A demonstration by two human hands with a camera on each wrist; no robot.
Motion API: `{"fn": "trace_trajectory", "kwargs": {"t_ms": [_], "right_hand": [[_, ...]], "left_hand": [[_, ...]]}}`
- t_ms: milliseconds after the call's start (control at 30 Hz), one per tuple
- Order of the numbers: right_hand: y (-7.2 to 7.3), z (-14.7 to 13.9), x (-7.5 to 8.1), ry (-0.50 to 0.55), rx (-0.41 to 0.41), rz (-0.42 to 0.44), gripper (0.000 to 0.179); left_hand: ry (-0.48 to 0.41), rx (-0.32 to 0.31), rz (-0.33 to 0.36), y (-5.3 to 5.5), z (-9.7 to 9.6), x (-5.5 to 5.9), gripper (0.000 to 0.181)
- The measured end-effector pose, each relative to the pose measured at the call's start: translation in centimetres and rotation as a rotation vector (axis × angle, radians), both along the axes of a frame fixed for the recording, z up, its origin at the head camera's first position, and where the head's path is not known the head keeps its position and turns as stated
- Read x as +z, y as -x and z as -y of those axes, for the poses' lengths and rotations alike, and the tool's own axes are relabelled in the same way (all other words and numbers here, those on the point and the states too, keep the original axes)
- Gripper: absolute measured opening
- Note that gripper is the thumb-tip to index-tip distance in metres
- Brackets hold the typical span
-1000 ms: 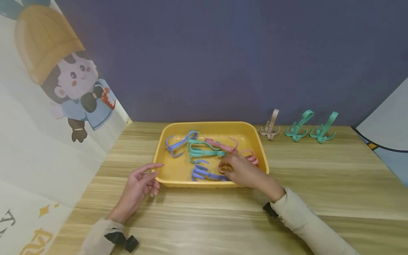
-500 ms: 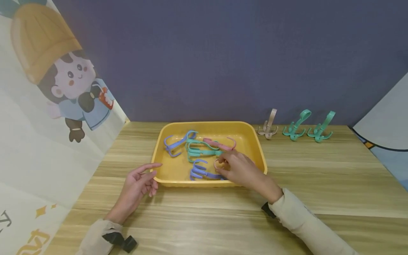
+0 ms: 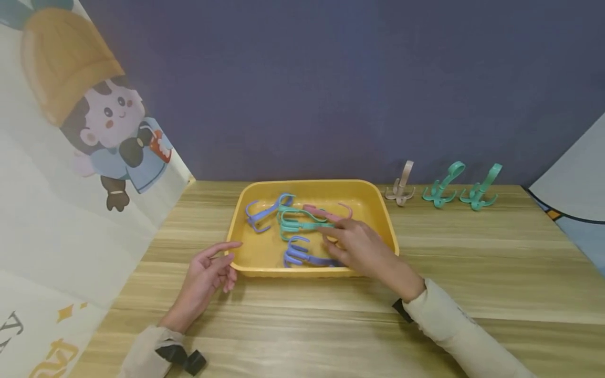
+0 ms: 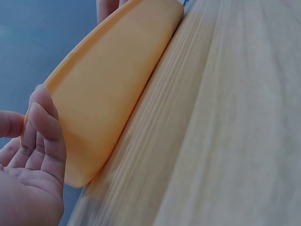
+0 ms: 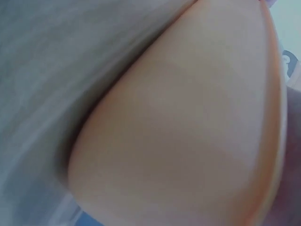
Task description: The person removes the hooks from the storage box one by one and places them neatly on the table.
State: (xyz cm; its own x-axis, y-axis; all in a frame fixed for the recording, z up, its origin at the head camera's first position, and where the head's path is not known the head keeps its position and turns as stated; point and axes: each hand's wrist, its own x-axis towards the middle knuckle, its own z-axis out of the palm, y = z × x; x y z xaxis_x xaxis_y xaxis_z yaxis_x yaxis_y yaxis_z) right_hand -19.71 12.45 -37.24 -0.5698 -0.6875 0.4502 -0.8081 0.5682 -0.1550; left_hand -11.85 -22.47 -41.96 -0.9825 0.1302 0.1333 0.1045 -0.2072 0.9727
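Note:
A yellow tray (image 3: pixel 264 258) stands on the table with several plastic multi-prong hooks lying in it. My left hand (image 3: pixel 205 275) is at its front left corner, the rim between index finger and thumb. My right hand (image 3: pixel 361 247) is inside the tray on the right, its fingertips at the end of a green hook (image 3: pixel 295 226); whatever lies beneath the palm is hidden. A pink hook (image 3: pixel 326 213) lies just behind those fingers. One blue hook (image 3: pixel 264 214) lies at the back left, and another blue hook (image 3: pixel 302 256) is near the front wall, its end covered by the right hand.
Three hooks stand in a row against the dark backdrop, right of the tray: a beige hook (image 3: pixel 400 186), a green hook (image 3: pixel 443 186) and another green hook (image 3: pixel 481 190). The wood-grain table (image 3: pixel 283 320) extends in front. The right wrist view shows mainly the tray's outer wall (image 5: pixel 178 117).
My right hand's fingers have spread toward the green hook. The pink loop seen by its fingertips earlier and the pink hook at the tray's right are out of sight. The left hand stays put.

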Motion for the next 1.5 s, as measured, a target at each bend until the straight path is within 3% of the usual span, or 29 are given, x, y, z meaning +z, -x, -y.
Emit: {"fn": "trace_trajectory", "kwargs": {"t_ms": [333, 700, 967, 1500], "right_hand": [[0.4, -1.7, 2.3, 0.109, -0.035, 0.101, 0.017], [0.2, -3.8, 3.7, 0.139, -0.095, 0.228, 0.019], [0.1, -5.4, 3.5, 0.219, -0.097, 0.214, 0.014], [-0.2, -7.3, 2.4, 0.281, -0.096, 0.202, 0.025]], "left_hand": [[0.008, 0.008, -0.001, 0.0, -0.1, -0.1, 0.036], [0.008, 0.003, -0.006, 0.1, -0.1, 0.1, 0.036], [0.0, 0.002, -0.006, 0.1, -0.2, 0.0, 0.036], [-0.012, -0.003, -0.025, 0.2, -0.2, -0.2, 0.034]]}}
